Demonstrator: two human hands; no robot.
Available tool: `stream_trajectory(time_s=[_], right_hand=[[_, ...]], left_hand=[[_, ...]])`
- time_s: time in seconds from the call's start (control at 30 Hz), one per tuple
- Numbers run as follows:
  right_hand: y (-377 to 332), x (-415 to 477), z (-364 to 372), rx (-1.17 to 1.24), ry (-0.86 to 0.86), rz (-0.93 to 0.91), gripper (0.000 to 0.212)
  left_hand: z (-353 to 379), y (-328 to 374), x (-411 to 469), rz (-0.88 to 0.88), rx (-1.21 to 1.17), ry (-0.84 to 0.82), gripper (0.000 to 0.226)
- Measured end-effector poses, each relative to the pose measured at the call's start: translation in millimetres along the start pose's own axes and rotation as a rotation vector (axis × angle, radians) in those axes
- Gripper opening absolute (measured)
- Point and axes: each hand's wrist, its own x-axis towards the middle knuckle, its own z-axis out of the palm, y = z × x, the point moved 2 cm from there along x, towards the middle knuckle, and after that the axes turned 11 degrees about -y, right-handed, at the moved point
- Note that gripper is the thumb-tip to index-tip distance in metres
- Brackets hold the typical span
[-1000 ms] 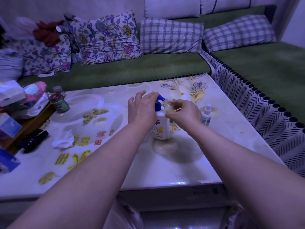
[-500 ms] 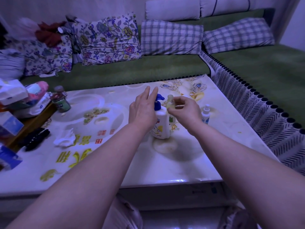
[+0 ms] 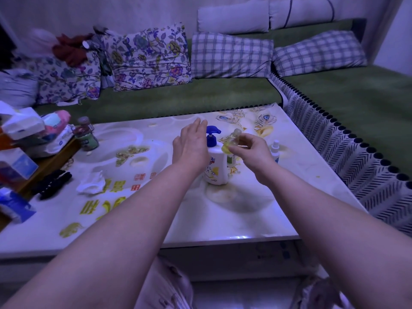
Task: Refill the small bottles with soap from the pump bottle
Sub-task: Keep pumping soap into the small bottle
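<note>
Pump bottle [image 3: 215, 166] is stood upright near the middle of the table [image 3: 223, 219], white body with blue pump head. Left hand [image 3: 191, 148] is held just left of the pump head, fingers straight and together, nothing gripped; contact cannot be told. Small bottle [image 3: 233, 140] is pinched in the curled fingers of the right hand [image 3: 252, 150], raised and tilted beside the blue nozzle, with yellowish liquid seen inside. Spray bottle [image 3: 275, 150] is stood toward the right edge.

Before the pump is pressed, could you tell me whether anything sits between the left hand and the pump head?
Nothing visible does. The open left hand hovers close beside the blue pump head; the right hand holds the small bottle on its other side.
</note>
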Motion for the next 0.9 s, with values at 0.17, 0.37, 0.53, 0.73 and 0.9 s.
stream_trajectory(time_s=[0.17,0.37,0.53,0.73,0.9], right_hand=[[3,2,-4,0.026,0.024,0.000,0.027],[10,7,-5,0.027,0.013,0.030,0.033],[13,13,-1,-0.010,0.027,0.040,0.035],[13,14,2,-0.294,0.111,0.092,0.035],[5,17,5,-0.403,0.118,0.101,0.039]], left_hand=[[1,4,3,0.018,-0.010,-0.018,0.077],[8,1,10,0.014,0.001,-0.025,0.074],[12,-6,14,0.034,0.005,-0.010,0.066],[14,-6,19,0.061,-0.007,0.030,0.066],[14,-6,24,0.072,0.008,0.033,0.065]])
